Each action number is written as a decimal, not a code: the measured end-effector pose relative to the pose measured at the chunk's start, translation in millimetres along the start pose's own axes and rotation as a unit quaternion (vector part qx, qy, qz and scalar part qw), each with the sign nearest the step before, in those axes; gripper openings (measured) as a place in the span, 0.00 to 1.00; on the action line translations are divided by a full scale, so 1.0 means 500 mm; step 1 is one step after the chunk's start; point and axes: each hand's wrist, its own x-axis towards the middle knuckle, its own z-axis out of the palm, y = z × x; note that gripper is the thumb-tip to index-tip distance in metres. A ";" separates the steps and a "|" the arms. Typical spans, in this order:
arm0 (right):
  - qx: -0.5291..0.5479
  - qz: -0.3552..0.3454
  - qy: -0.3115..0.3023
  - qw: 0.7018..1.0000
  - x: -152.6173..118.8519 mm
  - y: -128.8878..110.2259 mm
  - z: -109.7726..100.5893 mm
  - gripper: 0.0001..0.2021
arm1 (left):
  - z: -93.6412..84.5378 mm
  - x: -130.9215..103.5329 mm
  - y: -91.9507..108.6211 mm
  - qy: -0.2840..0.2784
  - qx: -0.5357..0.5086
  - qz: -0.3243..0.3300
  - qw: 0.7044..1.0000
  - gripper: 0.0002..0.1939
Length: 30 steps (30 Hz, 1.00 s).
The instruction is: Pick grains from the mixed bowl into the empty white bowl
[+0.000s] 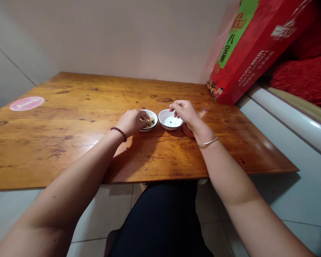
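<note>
My left hand (133, 122), with a dark red bead bracelet on its wrist, reaches into a white bowl (155, 116) at the middle of the table. Its fingers are bent down among light beans (150, 122) mixed with some dark ones; whatever lies between the fingertips is hidden. Close beside that bowl stands a second white bowl (164, 115) with a dark rim and only a few small beans (171, 122) at its bottom. Above its right side, my right hand (184, 110) is held with fingers curled and pinched. Anything in that pinch is too small to see. A silver bangle circles the right wrist.
A reddish round thing (187, 131) is partly hidden under my right wrist. The wooden table (69, 117) bears a pink oval sticker (27, 103) at far left. A tall red box (246, 53) stands at the back right, near red cloth (305, 78). A wall runs behind.
</note>
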 end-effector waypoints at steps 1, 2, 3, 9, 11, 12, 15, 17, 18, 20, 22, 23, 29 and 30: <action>-0.003 -0.001 -0.001 1.000 0.000 0.000 0.001 0.11 | 0.001 0.000 0.001 0.007 0.000 -0.003 1.000 0.12; -0.008 -0.001 -0.002 1.000 -0.001 0.000 0.002 0.11 | 0.003 0.000 0.001 0.015 0.001 -0.007 1.000 0.12; -0.015 0.000 -0.003 1.000 -0.001 0.001 0.003 0.11 | 0.005 0.000 0.002 0.024 0.002 -0.008 1.000 0.13; -0.032 0.000 0.001 0.999 -0.002 0.006 0.008 0.11 | 0.011 -0.007 0.019 -0.004 0.071 0.067 0.995 0.17; -0.027 -0.008 0.001 1.000 -0.002 0.008 0.008 0.11 | 0.011 -0.011 0.025 -0.024 0.106 0.077 0.991 0.18; -0.025 -0.010 0.002 1.000 -0.001 0.008 0.008 0.11 | 0.010 -0.013 0.026 -0.029 0.116 0.078 0.990 0.19; -0.029 -0.008 0.007 1.000 -0.001 0.008 0.006 0.10 | 0.006 -0.015 0.028 -0.028 0.127 0.076 0.989 0.18; -0.033 -0.006 0.011 0.999 -0.001 0.007 0.005 0.10 | 0.003 -0.014 0.028 -0.025 0.128 0.073 0.989 0.18; -0.034 -0.007 0.012 0.999 -0.001 0.006 0.005 0.10 | 0.002 -0.013 0.028 -0.024 0.130 0.072 0.989 0.18; -0.038 -0.008 0.012 0.999 -0.001 0.005 0.005 0.10 | 0.002 -0.012 0.027 -0.020 0.133 0.069 0.989 0.18; -0.043 -0.008 0.014 0.999 0.000 0.005 0.005 0.10 | 0.002 -0.012 0.026 -0.013 0.135 0.067 0.988 0.18; -0.044 -0.008 0.016 0.999 0.001 0.006 0.005 0.10 | 0.002 -0.012 0.026 -0.009 0.135 0.067 0.989 0.18; -0.038 -0.020 0.037 0.998 0.005 0.015 0.001 0.10 | 0.000 -0.015 0.029 0.009 0.123 0.068 0.990 0.18; -0.045 -0.027 0.039 0.998 0.005 0.016 0.001 0.10 | -0.001 -0.016 0.029 0.007 0.121 0.074 0.990 0.17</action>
